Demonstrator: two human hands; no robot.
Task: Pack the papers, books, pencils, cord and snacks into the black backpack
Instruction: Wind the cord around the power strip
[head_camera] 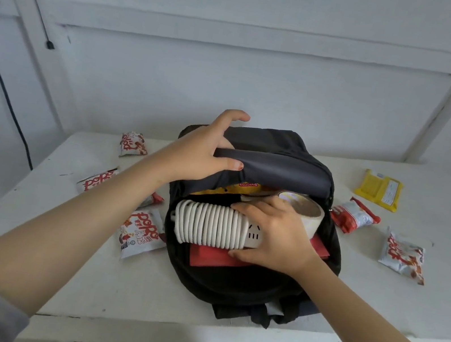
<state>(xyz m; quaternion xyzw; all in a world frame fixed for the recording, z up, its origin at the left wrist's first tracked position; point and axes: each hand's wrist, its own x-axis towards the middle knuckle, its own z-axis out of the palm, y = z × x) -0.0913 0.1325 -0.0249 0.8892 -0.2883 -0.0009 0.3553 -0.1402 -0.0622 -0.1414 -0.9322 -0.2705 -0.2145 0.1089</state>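
Our left hand [207, 150] grips the black backpack [244, 284] flap open; our right hand [276, 236] clasps the cord-wound power strip [209, 225] inside, over a red book [212, 258]. Snack packets [141, 231] on both sides of our fingers [245, 208] are not yet packed.

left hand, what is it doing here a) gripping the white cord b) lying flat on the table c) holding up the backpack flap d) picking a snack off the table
c: the left hand grips the raised flap of the black backpack, while the right hand holds the white cord inside it.
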